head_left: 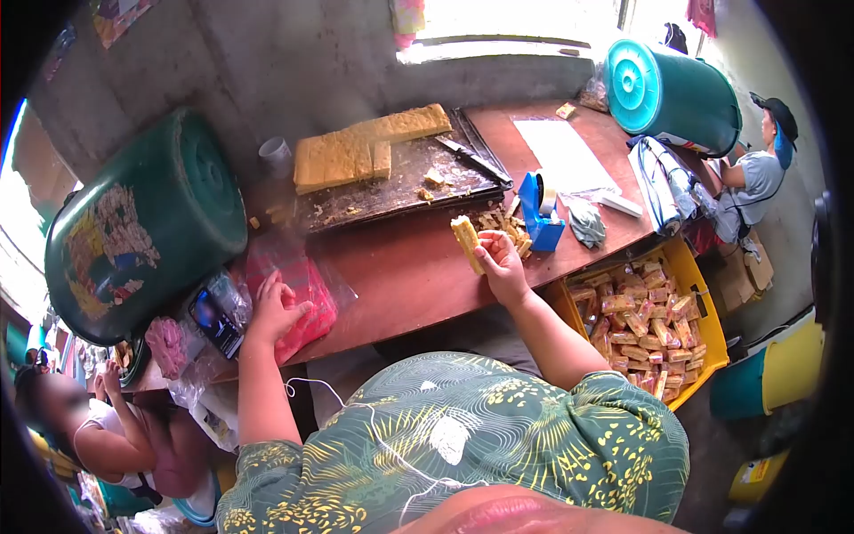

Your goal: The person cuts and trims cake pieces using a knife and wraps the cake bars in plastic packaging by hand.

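Cake slice pinched in right hand, left hand spread over red plastic, brown table, grey wall

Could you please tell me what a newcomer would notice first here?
Probably the yellow crate heaped with wrapped pieces, at the right beside the table. Next come the large green drum at the left and the yellow bar in the right hand, near the centre.

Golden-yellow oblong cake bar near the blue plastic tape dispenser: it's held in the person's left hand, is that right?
Not quite: the head view shows the golden-yellow oblong cake bar near the blue plastic tape dispenser held in the person's right hand. The left hand is by the red plastic packaging.
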### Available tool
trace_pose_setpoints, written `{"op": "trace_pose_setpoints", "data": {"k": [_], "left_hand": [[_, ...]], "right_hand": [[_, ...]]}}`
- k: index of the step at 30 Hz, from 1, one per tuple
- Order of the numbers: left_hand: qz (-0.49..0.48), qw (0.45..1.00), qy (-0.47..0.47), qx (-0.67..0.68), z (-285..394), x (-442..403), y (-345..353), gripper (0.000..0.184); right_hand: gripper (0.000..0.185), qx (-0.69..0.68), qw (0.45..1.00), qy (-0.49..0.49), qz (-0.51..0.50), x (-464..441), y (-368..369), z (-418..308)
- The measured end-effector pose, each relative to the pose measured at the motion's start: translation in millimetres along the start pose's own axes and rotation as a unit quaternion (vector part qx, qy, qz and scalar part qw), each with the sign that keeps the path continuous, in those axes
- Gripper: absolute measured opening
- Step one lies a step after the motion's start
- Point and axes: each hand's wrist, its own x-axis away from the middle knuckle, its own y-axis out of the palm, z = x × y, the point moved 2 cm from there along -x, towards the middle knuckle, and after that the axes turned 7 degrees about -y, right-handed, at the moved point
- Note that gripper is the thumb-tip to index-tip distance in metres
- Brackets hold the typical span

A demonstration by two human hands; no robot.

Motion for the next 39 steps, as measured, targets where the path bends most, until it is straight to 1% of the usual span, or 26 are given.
{"op": "trace_pose_setpoints", "data": {"k": [3, 6, 9, 11, 12, 15, 18, 21, 24, 27, 30, 32, 33, 36, 39], "left_hand": [[0.001, 0.996, -0.043, 0.075, -7, -7, 4, 0.025], [-0.015, 0.996, -0.045, 0.073, -6, -7, 3, 0.025], [-0.030, 0.999, -0.037, -0.022, 11, 4, -2, 0.026], [-0.015, 0.997, -0.034, 0.071, -21, -8, 15, 0.028], [-0.006, 0.993, -0.032, 0.117, -22, -11, 14, 0.030], [-0.021, 0.996, -0.047, 0.077, -17, -8, 11, 0.030], [-0.029, 0.999, -0.028, 0.013, -5, -2, 3, 0.028], [-0.024, 0.990, -0.043, 0.133, -27, -12, 11, 0.026], [-0.044, 0.984, -0.062, 0.163, -36, -16, 14, 0.025], [-0.047, 0.997, -0.060, 0.028, 19, 3, -12, 0.022], [-0.030, 0.996, -0.049, 0.069, -12, -6, 5, 0.023], [-0.042, 0.990, -0.065, 0.121, -35, -16, 12, 0.024], [-0.048, 0.985, -0.074, 0.147, -29, -16, 8, 0.024], [-0.065, 0.989, -0.087, 0.102, -5, -6, -3, 0.023], [-0.053, 0.997, -0.063, 0.003, 12, 2, -8, 0.019]], "right_hand": [[0.032, 0.000, 1.000, -0.004, 0.006, 0, 3, -3], [0.031, 0.004, 1.000, -0.004, 0.004, -1, 4, -4], [0.031, 0.007, 1.000, -0.006, 0.004, -1, 4, -6], [0.031, 0.008, 1.000, -0.006, 0.004, -2, 5, -5], [0.031, 0.013, 1.000, -0.006, 0.003, -2, 6, -6], [0.031, 0.015, 1.000, -0.004, 0.000, -1, 6, -7], [0.031, -0.001, 1.000, 0.003, -0.010, -1, 7, -8], [0.031, 0.037, 0.999, 0.003, -0.014, -3, 7, -5], [0.031, 0.028, 0.999, 0.013, -0.010, -2, 7, -5], [0.030, 0.023, 1.000, 0.005, -0.014, -4, 8, -4], [0.031, 0.032, 0.999, 0.015, -0.016, -3, 5, -3], [0.031, 0.039, 0.999, 0.008, -0.004, -3, 5, -3], [0.031, 0.043, 0.999, 0.005, 0.001, -3, 4, -3], [0.031, 0.034, 0.999, 0.005, -0.002, -3, 4, -3], [0.031, 0.044, 0.999, -0.005, -0.001, -3, 6, -5]]}}
